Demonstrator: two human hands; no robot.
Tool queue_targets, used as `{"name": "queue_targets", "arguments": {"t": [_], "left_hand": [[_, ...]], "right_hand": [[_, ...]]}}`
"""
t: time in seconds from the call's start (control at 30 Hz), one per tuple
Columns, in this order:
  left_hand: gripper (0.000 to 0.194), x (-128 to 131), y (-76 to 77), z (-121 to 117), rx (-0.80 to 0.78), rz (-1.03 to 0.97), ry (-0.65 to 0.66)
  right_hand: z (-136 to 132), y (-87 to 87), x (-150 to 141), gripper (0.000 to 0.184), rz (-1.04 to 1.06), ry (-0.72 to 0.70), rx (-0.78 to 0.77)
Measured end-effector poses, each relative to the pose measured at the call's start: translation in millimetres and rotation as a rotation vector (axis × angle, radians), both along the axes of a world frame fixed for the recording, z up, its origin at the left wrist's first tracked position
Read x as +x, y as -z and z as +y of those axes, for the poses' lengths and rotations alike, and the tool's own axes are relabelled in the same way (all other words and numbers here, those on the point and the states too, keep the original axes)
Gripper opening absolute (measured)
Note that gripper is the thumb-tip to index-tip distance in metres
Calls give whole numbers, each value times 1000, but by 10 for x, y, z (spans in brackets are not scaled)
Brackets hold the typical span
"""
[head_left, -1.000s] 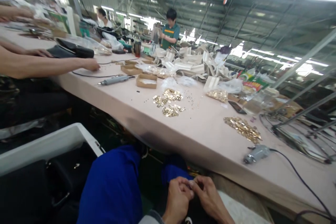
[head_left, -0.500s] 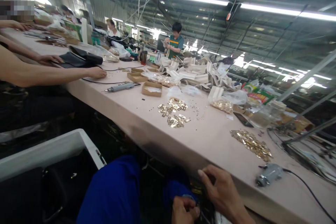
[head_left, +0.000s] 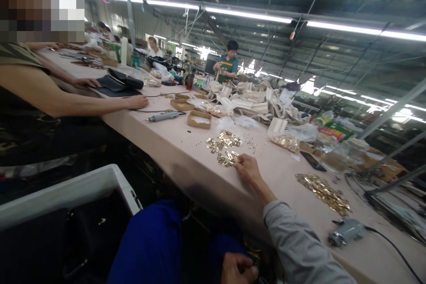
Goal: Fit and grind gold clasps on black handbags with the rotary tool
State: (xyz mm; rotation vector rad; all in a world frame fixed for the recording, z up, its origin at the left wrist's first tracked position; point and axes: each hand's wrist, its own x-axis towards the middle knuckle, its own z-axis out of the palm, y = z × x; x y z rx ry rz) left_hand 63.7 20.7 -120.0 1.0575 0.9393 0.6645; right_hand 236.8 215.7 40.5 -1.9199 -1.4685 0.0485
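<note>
A long, pale pink table (head_left: 282,166) is the reference surface. Small, flat, gold-coloured metal plates (head_left: 226,159) lie near its front edge. The right hand (head_left: 249,168), fingers bent, meets them; grip unclear. The left hand (head_left: 238,268), below the table, is curled, contents unclear. Plates likely handle light, stiff, slippery: pinch opposite edges.

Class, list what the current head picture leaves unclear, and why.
In the head view:
Whether the right hand grips any gold pieces: the hand itself hides this.
What the left hand holds, if anything: its curl and shadow hide it.
White bin: left part cut off by the left edge.
</note>
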Motion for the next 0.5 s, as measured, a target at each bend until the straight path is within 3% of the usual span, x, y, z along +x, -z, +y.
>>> {"name": "queue_targets", "arguments": {"t": [0.13, 0.23, 0.37, 0.43, 0.5], "left_hand": [[35, 36, 27, -14, -60, -66, 24], [45, 78, -6, -25, -179, -165, 43], [39, 64, -207, -4, -236, -193, 32], [28, 42, -281, 28, -237, -225, 52], [22, 33, -283, 56, -273, -253, 65]], "right_hand": [[-21, -77, 5, 11, 67, -30, 4], [-229, -236, -41, 18, 123, -36, 49], [-986, -363, -197, 28, 309, -54, 91], [-1454, -293, -296, 30, 459, -72, 96], [-1882, -113, -376, 37, 578, -59, 72]]}}
